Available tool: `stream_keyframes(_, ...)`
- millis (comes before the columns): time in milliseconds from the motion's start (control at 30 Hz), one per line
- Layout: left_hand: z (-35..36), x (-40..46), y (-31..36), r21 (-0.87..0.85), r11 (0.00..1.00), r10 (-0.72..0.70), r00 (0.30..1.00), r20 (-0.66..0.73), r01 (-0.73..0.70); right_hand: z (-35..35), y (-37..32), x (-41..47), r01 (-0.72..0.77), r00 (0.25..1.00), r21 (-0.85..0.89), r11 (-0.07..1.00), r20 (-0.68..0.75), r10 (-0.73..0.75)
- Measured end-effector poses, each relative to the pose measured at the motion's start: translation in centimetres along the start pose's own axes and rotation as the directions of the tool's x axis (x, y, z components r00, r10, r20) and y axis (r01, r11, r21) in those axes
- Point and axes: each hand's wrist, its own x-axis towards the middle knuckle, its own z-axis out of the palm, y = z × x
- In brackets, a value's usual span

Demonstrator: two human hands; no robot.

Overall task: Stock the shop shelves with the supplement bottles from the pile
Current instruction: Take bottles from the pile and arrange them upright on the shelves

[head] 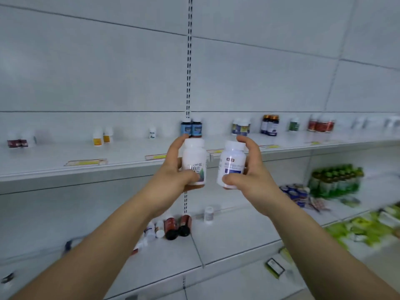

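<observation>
So I've got both arms up in front of the white metal shelving. My left hand grips a white plastic bottle with a tree picture on its label, fingers curled round the back, thumb across the lower front. My right hand holds a second white bottle with a blue label, same rounded-shoulder shape with a smooth screw cap, thumb pinching the bottom edge and fingers wrapped behind. Both bottles sit upright, just beside each other, level with the front lip of the upper shelf.

Far back on that shelf stand two dark bottles with blue labels, and to the right of them a pair of brown glass bottles with gold caps. The pile lies on the lower shelf: reddish-brown bottles tipped over, small white ones beside them. Green packets sit to the far right, blurry.
</observation>
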Motion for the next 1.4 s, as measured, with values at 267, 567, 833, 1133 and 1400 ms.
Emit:
stream_keyframes(267, 19.1, 9.1, -4.7, -0.052, 0.998, -0.033, 0.987, 0.155, 0.042, -20.8, 2.0, -1.4, -0.084, 0.988, -0.115, 0.990, -0.138, 0.068)
stream_keyframes(567, 33.8, 17.8, -9.1, -0.033, 0.994, -0.097, 0.966, 0.240, 0.108, -36.5, 5.8, 0.8, -0.115, 0.970, -0.219, 0.969, -0.235, 0.062)
stream_keyframes(833, 40.9, 29.0, -13.1, 0.001, 0.999, -0.042, 0.948, 0.316, 0.044, -45.7, 11.5, 7.4, -0.126, 0.954, -0.224, 0.966, -0.294, 0.056)
stream_keyframes(1133, 50.9, 42.7, -18.1, -0.032, 0.994, -0.081, 0.910, 0.406, 0.103, -58.7, 16.0, 15.4, -0.195, 0.912, -0.216, 0.957, -0.400, 0.095)
stream_keyframes(1400, 62.5, 49.3, -21.8, -0.015, 0.994, -0.086, 0.874, 0.478, 0.105, -71.6, 19.5, 16.9, -0.236, 0.891, -0.251, 0.939, -0.442, 0.106)
